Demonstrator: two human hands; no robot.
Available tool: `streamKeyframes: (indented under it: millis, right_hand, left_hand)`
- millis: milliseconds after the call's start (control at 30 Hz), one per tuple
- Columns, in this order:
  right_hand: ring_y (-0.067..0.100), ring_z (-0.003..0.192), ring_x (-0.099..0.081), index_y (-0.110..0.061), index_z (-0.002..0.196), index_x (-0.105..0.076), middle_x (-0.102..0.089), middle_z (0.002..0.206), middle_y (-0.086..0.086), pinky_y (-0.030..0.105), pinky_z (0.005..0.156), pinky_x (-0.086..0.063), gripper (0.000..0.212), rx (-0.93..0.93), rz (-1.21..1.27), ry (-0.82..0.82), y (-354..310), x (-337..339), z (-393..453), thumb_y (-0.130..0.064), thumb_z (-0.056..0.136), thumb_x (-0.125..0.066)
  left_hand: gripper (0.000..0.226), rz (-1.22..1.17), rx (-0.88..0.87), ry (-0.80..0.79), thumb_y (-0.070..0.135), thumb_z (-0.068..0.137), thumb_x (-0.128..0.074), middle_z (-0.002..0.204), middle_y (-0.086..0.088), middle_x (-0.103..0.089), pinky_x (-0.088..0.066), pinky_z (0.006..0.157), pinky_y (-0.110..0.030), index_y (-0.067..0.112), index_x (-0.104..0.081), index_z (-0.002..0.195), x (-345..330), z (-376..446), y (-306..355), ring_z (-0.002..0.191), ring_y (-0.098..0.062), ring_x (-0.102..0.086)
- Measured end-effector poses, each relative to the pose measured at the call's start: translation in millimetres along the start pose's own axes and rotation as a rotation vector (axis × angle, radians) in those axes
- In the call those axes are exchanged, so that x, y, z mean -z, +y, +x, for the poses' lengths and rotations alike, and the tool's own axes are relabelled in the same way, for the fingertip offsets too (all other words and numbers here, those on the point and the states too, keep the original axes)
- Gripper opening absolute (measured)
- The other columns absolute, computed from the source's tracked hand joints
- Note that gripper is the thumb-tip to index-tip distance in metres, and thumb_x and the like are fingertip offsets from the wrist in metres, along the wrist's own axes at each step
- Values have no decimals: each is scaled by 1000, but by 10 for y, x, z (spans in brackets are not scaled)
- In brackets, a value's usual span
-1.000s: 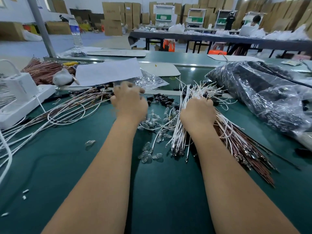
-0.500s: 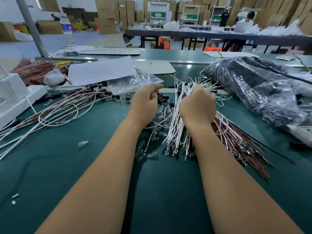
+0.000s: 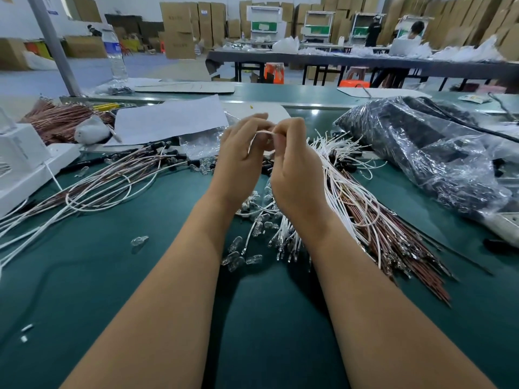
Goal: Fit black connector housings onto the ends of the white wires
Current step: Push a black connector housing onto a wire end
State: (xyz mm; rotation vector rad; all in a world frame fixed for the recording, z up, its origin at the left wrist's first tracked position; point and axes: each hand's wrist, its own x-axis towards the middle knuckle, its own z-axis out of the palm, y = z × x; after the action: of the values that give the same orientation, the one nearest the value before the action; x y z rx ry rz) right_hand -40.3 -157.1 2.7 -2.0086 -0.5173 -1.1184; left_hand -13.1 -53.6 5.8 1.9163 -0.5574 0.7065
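- One white wire [image 3: 263, 132] is pinched between the left hand [image 3: 238, 161] and the right hand [image 3: 295, 167], raised above the table [image 3: 140, 290], so fitting looks to be in progress on a single piece.
- Both hands are curled, fingertips pressed together on the wire; whether a black housing is already held between them can't be told, since the fingers hide that spot.
- Loose black connector housings [image 3: 341, 164] are scattered just behind and to the right of the hands, some hidden under them.
- The big fan of white wires [image 3: 337, 192] lies just right of the right hand, mixed with reddish-brown wires [image 3: 393, 242]. Bare metal terminals are seen at the near ends, so most of that pile seems to be left to do.
- A looser bunch of wires [image 3: 112, 186] is spread well left of the hands, with dark ends at its far side; probably the finished lot, as a guess.
- Small clear glass bulbs [image 3: 238, 256] are littered right below the hands and could get tangled in whatever is picked up next.
- Farther right of the hands a plastic bag of black parts [image 3: 421, 153] is slumped; left of them a sheet of paper [image 3: 168, 119] and a white box [image 3: 22, 161] are parked.
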Motion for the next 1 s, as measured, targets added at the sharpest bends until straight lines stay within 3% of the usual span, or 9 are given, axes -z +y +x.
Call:
streamKeyframes:
  millis: [67,200,333,433,533,667,733,833,1000]
  right_hand:
    - [26,62,-54,-3,98,-45,-57,76,9,31,49,-38,9,6,-39,79,-3,10,18,-3,95,-37]
    - [7,53,-44,0,96,-50,-49,70,-2,11,45,-29,15,-119,-162,338,118,112,115,-8,100,-37]
    - [-3,53,-38,-7,96,-48,-40,67,-13,13,45,-30,17,-428,-211,507,328,280,172,-9,100,-31]
    - [18,92,-52,-10,106,-50,-56,100,3,29,76,-40,25,-527,-498,287,394,351,158,3,87,-40]
    - [28,123,-41,-10,125,-51,-48,129,12,38,101,-27,59,-268,-642,36,296,256,126,8,70,-42]
    - [22,114,-51,-16,119,-62,-63,117,2,33,99,-21,31,40,-492,-315,167,31,41,-14,90,-51]
    - [22,103,-55,-17,107,-67,-67,104,0,31,92,-22,22,56,-512,-306,202,4,12,-21,95,-50]
    - [21,87,-55,-15,97,-70,-70,92,0,28,84,-22,17,16,-544,-209,286,59,12,-16,95,-52]
    - [22,78,-58,-18,101,-70,-71,86,1,25,81,-36,20,-78,-475,-281,242,62,12,-17,96,-51]
  left_hand:
    - [23,2,-16,11,11,101,-42,103,0,-68,-44,93,-44,8,-65,105,31,12,21,104,-22,-58]
    - [22,79,26,63,19,102,-42,66,3,-60,-41,56,-27,16,-64,100,142,-14,-72,54,-3,-47]
    - [24,200,20,119,23,102,-44,55,6,-47,-27,50,-28,13,-66,102,247,-7,-185,45,-9,-33]
    - [26,338,44,67,26,103,-42,53,11,-43,-25,49,-26,16,-66,104,239,-30,-220,46,-9,-36]
    - [28,480,92,-103,31,103,-40,66,6,-58,-34,55,-27,24,-67,104,182,-70,-209,63,-20,-51]
    - [23,405,97,-224,24,93,-46,68,1,-57,-39,60,-33,20,-62,77,131,-70,-135,66,-22,-50]
    - [20,214,155,-244,19,83,-46,65,0,-53,-36,61,-34,20,-60,69,135,-65,-127,62,-17,-45]
    - [20,7,296,-131,13,88,-51,72,-14,-61,-38,59,-32,10,-69,82,210,-84,-184,60,-15,-44]
    - [17,29,279,25,21,93,-62,63,-6,-63,-41,57,-24,15,-72,82,332,-54,-290,55,-15,-49]
